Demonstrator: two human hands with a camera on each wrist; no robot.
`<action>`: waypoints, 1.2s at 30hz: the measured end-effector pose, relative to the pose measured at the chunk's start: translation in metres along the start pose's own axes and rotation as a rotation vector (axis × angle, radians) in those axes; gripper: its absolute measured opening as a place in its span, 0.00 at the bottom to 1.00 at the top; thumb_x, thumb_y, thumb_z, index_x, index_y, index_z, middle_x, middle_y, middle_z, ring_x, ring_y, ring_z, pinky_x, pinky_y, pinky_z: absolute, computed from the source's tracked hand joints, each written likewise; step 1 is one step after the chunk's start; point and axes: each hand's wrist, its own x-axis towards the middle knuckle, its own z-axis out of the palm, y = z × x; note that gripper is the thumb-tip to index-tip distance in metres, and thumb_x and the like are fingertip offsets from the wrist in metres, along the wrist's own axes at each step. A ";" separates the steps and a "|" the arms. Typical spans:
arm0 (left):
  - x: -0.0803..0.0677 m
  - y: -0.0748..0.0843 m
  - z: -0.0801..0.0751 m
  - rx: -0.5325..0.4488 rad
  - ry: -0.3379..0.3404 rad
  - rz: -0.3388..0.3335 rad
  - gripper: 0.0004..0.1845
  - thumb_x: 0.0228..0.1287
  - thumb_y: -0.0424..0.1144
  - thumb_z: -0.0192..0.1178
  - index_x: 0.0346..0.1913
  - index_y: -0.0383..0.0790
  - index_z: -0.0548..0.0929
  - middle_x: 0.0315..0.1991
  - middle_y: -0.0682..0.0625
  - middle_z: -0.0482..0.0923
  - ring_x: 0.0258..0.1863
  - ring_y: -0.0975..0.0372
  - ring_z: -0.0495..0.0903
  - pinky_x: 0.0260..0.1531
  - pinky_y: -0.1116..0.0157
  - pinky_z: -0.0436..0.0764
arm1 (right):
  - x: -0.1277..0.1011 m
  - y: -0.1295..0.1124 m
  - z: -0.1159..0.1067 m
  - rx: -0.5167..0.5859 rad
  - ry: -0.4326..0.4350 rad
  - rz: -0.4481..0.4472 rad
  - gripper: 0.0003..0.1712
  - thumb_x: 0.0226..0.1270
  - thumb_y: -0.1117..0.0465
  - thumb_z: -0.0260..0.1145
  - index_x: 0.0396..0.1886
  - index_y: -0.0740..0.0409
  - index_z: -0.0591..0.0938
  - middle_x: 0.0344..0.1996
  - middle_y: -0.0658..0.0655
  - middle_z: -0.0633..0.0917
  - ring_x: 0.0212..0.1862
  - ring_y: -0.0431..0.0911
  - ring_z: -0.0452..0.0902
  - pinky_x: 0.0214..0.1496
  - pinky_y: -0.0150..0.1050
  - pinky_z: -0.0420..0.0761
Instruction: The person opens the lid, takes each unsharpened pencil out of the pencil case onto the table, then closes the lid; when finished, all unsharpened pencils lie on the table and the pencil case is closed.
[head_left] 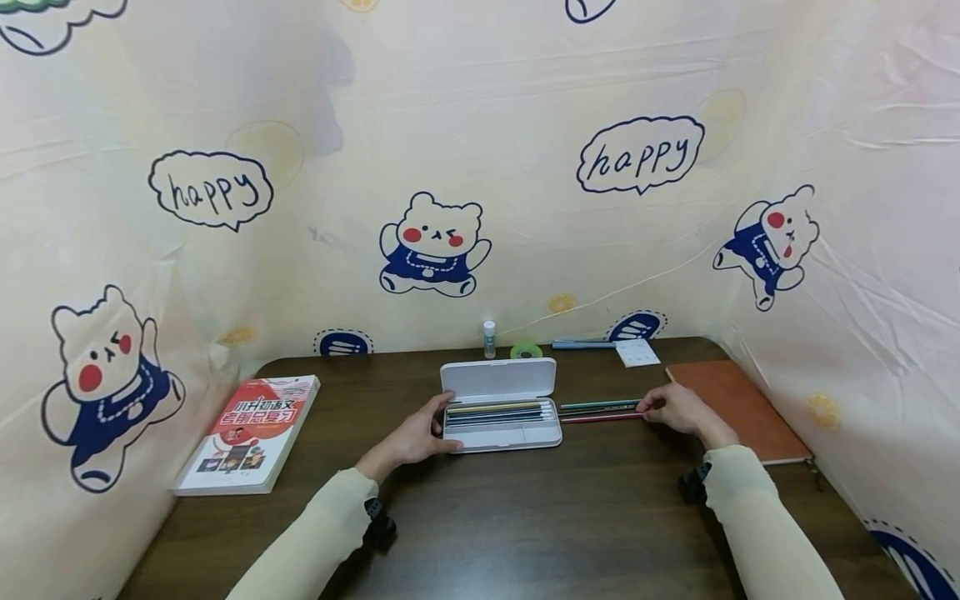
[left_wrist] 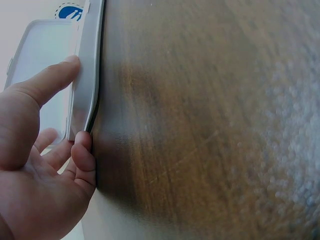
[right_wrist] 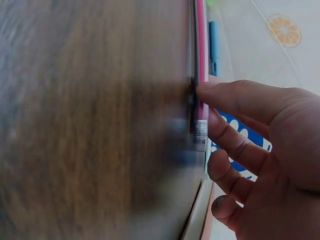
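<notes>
A white pencil case (head_left: 487, 438) lies on the table with its lid (head_left: 498, 379) raised at the back. Several pencils (head_left: 497, 414) lie side by side inside it. At the case's left end, my left hand (head_left: 414, 435) holds it, thumb against the front side and fingers round the left corner. My right hand (head_left: 678, 410) pinches a pink-red pencil (right_wrist: 202, 60) close to its metal ferrule and eraser end. Just behind that pencil, a green pencil (head_left: 592, 405) lies on the table to the right of the case; whether the fingers touch it is hidden.
A thick book (head_left: 247, 433) lies at the left, a brown notebook (head_left: 738, 408) at the right. Along the back stand or lie a glue stick (head_left: 490, 340), a green tape roll (head_left: 526, 352), a blue pen (head_left: 581, 344) and a white paper (head_left: 637, 352). A printed curtain surrounds the table.
</notes>
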 end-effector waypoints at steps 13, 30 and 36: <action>-0.001 0.001 -0.002 0.008 -0.004 -0.001 0.51 0.55 0.48 0.75 0.78 0.49 0.57 0.62 0.47 0.70 0.42 0.58 0.70 0.42 0.62 0.70 | -0.001 -0.012 0.000 0.087 0.043 -0.038 0.08 0.68 0.61 0.67 0.44 0.51 0.87 0.43 0.56 0.87 0.44 0.50 0.76 0.52 0.52 0.75; -0.002 0.001 -0.002 0.002 -0.017 0.002 0.51 0.56 0.49 0.75 0.78 0.49 0.56 0.63 0.47 0.69 0.43 0.58 0.70 0.44 0.62 0.70 | 0.008 -0.062 0.011 0.144 0.050 -0.176 0.12 0.69 0.58 0.66 0.49 0.56 0.86 0.43 0.54 0.87 0.44 0.47 0.77 0.51 0.45 0.76; -0.001 0.000 -0.001 0.002 -0.011 0.007 0.51 0.55 0.48 0.75 0.78 0.48 0.57 0.64 0.46 0.70 0.42 0.59 0.71 0.44 0.62 0.70 | 0.014 -0.084 0.022 0.150 0.036 -0.209 0.12 0.69 0.59 0.67 0.49 0.56 0.86 0.43 0.53 0.87 0.44 0.46 0.77 0.51 0.45 0.77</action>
